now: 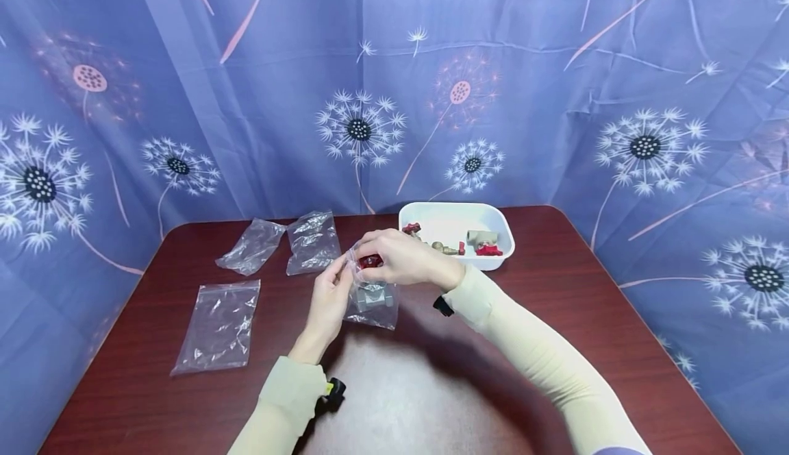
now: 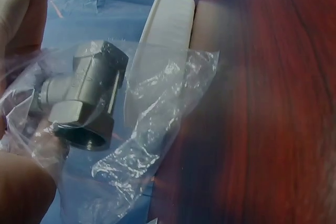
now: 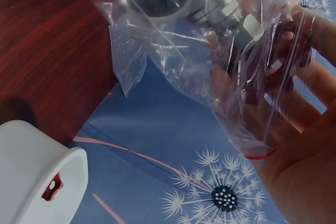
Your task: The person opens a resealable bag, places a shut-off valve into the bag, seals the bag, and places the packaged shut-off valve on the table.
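A silver metal valve point(image 2: 86, 85) with hex ends and a red handle point(image 1: 372, 261) sits inside a clear zip bag point(image 1: 377, 316), over the middle of the table. My left hand point(image 1: 329, 303) pinches the bag's edge near its mouth. At the bag's mouth, my right hand point(image 1: 397, 256) grips the valve around the red handle; some of its fingers show through the plastic in the right wrist view. The valve's body point(image 3: 218, 3) lies deeper in the bag, away from my right palm.
A white tub point(image 1: 456, 212) at the back holds several valves and fittings, including a beige fitting point(image 1: 481, 237) and a red-handled valve point(image 1: 489, 250). Three flat clear bags point(image 1: 218, 328) point(image 1: 253, 246) point(image 1: 313, 242) lie on the left of the dark red table point(image 1: 555, 304). A patterned blue curtain point(image 1: 277, 99) hangs behind.
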`<state>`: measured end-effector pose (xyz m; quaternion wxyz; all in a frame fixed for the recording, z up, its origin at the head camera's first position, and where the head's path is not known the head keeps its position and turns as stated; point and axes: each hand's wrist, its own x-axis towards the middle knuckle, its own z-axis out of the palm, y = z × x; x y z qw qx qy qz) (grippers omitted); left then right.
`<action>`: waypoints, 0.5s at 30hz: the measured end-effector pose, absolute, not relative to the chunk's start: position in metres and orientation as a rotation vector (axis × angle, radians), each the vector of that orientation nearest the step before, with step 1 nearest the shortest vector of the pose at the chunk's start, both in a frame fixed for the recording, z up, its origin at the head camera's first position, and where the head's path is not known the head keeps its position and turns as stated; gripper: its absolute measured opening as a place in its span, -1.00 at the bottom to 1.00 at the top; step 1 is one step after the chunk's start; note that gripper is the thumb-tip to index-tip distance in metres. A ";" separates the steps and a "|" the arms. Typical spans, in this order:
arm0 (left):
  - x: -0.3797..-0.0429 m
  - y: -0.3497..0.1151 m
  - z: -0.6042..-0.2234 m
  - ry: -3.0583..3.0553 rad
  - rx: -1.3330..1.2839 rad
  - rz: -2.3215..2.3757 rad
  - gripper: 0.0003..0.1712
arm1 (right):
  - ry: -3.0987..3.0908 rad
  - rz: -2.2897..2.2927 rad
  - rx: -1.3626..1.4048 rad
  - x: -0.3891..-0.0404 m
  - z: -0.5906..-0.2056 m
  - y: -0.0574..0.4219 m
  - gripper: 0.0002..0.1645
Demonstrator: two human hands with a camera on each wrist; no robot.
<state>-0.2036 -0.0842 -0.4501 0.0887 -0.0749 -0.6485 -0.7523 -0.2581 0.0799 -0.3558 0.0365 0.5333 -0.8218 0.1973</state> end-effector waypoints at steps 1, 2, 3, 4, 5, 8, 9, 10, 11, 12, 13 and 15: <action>-0.203 -0.084 -0.450 -1.922 -0.210 -2.246 -0.59 | -2.518 0.603 1.639 -0.258 -0.356 0.080 -0.73; -0.203 -0.083 -0.450 -1.924 -0.195 -2.243 -0.59 | -2.514 0.602 1.640 -0.258 -0.357 0.080 -0.75; -0.203 -0.082 -0.450 -1.926 -0.181 -2.238 -0.59 | -2.509 0.601 1.639 -0.258 -0.358 0.080 -0.76; -0.203 -0.082 -0.450 -1.929 -0.165 -2.233 -0.59 | -2.504 0.605 1.638 -0.258 -0.359 0.079 -0.77; -0.203 -0.082 -0.450 -1.936 -0.153 -2.221 -0.59 | -2.502 0.610 1.633 -0.258 -0.361 0.079 -0.78; -0.203 -0.082 -0.450 -1.948 -0.117 -2.190 -0.61 | -2.504 0.644 1.610 -0.257 -0.364 0.079 -0.76; -0.203 -0.082 -0.450 -1.948 -0.105 -2.185 -0.61 | -2.510 0.650 1.599 -0.257 -0.365 0.078 -0.74; -0.203 -0.082 -0.450 -1.951 -0.096 -2.176 -0.62 | -2.517 0.648 1.585 -0.257 -0.367 0.078 -0.71; -0.204 -0.082 -0.451 -1.949 -0.090 -2.174 -0.62 | -2.527 0.643 1.571 -0.256 -0.368 0.078 -0.69; -0.204 -0.082 -0.451 -1.944 -0.084 -2.174 -0.63 | -2.537 0.635 1.556 -0.256 -0.370 0.078 -0.65; -0.204 -0.082 -0.451 -1.939 -0.077 -2.178 -0.63 | -2.548 0.621 1.538 -0.255 -0.372 0.078 -0.63; -0.205 -0.082 -0.452 -1.934 -0.066 -2.181 -0.65 | -2.566 0.577 1.504 -0.254 -0.375 0.078 -0.60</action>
